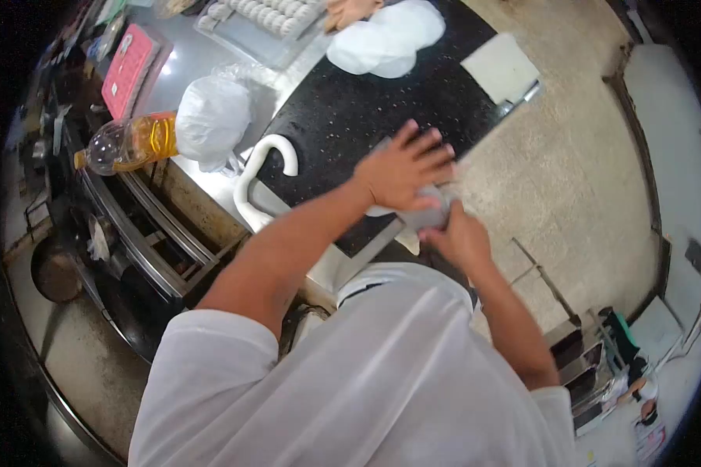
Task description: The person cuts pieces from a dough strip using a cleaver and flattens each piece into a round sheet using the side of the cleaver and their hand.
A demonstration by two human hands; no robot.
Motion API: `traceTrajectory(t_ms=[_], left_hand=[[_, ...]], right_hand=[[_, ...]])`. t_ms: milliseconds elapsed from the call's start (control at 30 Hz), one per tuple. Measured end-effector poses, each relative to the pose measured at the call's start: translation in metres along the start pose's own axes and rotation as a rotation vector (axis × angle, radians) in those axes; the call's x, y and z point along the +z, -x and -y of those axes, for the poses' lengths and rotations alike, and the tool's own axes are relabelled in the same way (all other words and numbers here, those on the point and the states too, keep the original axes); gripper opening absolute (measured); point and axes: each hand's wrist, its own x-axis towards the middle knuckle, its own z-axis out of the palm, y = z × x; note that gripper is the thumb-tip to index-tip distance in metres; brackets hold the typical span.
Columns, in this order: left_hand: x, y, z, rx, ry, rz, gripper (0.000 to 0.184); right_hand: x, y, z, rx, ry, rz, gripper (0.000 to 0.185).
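Observation:
My left hand (406,170) is spread over the near right edge of the black worktop (327,117), its fingers apart. Beside it my right hand (461,235) is closed round a grey, blurred flat object (428,208), which lies partly under my left palm. Some pale material shows next to the object, too hidden to make out. A white dough rope (245,187) with a hooked end lies to the left, along the worktop's edge. Flat white dough rounds (385,39) overlap at the worktop's far side.
Another person's hand (352,11) is near the rounds. A folded white cloth (500,67) lies at the right edge. To the left are a white plastic bag (213,121), an oil bottle (136,143), a pink container (127,71) and a tray of dough pieces (273,14).

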Motion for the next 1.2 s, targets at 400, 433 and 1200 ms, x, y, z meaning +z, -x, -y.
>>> traceTrajectory(t_ms=[400, 433, 1200], left_hand=[[0.023, 0.014, -0.03, 0.014, 0.1, -0.079, 0.068], [0.015, 0.005, -0.021, 0.018, 0.119, -0.073, 0.068], [-0.003, -0.035, 0.038, -0.172, -0.061, -0.171, 0.076]], right_hand=[[0.04, 0.012, -0.034, -0.079, -0.109, 0.067, 0.072], [0.026, 0.007, -0.024, -0.063, -0.113, 0.078, 0.072], [-0.049, -0.043, 0.001, -0.2, 0.11, -0.08, 0.07]])
